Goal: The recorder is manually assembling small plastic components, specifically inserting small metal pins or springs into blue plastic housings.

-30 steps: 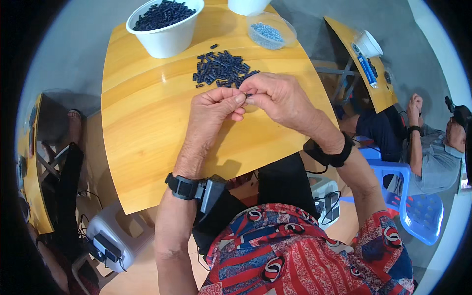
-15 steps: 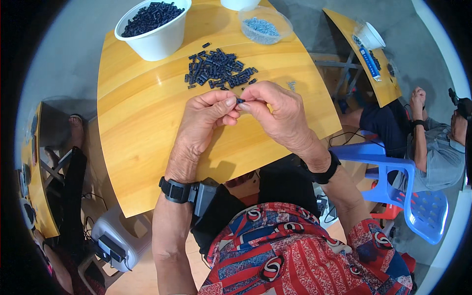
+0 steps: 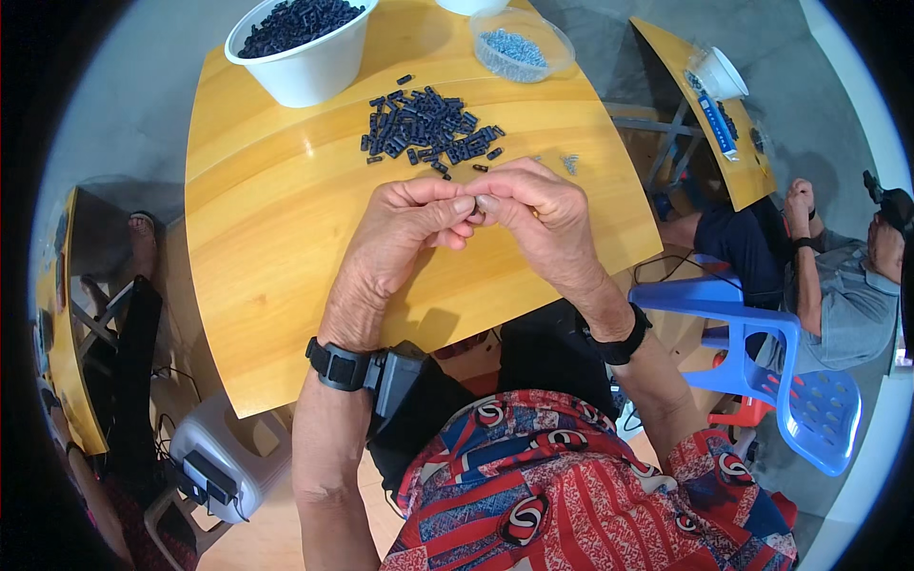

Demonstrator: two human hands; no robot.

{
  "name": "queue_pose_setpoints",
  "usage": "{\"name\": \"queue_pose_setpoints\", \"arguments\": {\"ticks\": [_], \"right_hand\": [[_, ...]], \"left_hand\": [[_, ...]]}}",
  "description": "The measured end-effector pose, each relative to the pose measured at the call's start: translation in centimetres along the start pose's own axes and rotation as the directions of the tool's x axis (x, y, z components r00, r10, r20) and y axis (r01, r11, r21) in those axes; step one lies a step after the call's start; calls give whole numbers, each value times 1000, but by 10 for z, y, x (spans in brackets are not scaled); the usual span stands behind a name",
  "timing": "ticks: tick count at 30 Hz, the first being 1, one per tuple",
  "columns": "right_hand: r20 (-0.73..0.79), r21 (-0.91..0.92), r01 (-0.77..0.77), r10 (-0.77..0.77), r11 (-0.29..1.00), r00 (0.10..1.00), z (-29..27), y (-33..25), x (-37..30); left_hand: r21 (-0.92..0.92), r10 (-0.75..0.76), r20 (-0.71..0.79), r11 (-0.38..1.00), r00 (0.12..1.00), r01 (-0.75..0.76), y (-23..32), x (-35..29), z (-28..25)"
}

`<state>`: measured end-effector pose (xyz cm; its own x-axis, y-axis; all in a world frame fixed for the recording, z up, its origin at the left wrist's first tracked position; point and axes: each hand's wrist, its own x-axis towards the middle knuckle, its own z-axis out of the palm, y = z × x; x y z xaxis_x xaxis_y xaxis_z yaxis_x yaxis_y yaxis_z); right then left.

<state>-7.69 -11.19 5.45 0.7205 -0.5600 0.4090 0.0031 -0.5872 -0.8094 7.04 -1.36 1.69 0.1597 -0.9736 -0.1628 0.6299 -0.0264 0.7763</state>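
Over the wooden table, my left hand and my right hand meet fingertip to fingertip. Both pinch one small black plastic piece, which the thumbs and fingers hide almost entirely. Just beyond my hands lies a loose pile of black plastic pieces, a few of them strayed to its near edge. A few small silvery screws lie on the tabletop past my right hand.
A white tub full of black pieces stands at the far left of the table. Beside it, a clear round container holds many small bluish metal parts. To the right are a blue plastic chair, a second table and a seated person.
My fingertips have closed further over the black piece, which shows less now. Both hands stay together in nearly the same place, and the view has shifted slightly.
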Motion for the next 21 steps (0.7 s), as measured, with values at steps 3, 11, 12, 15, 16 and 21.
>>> {"name": "queue_pose_setpoints", "arguments": {"ticks": [3,11,12,15,16,21], "right_hand": [[75,21,-37,35,999,997,-2,0,-3],[29,-297,249,-252,922,967,2,-3,-6],[30,-295,249,-251,923,967,1,-2,-5],[53,-256,249,-244,934,968,-5,-1,-4],[59,-146,178,-171,973,983,-7,-1,-4],[107,42,42,-46,998,993,-9,-1,-6]], "left_hand": [[-31,-10,-23,999,1000,9,-3,1,-1],[-88,-8,-19,996,1000,6,-4,2,-4],[-101,-17,19,995,1000,18,-4,2,-6],[-118,-35,61,992,998,42,0,1,-3],[-121,-45,66,991,997,52,2,-1,-2],[-134,-65,114,988,991,80,2,0,-5]]}}
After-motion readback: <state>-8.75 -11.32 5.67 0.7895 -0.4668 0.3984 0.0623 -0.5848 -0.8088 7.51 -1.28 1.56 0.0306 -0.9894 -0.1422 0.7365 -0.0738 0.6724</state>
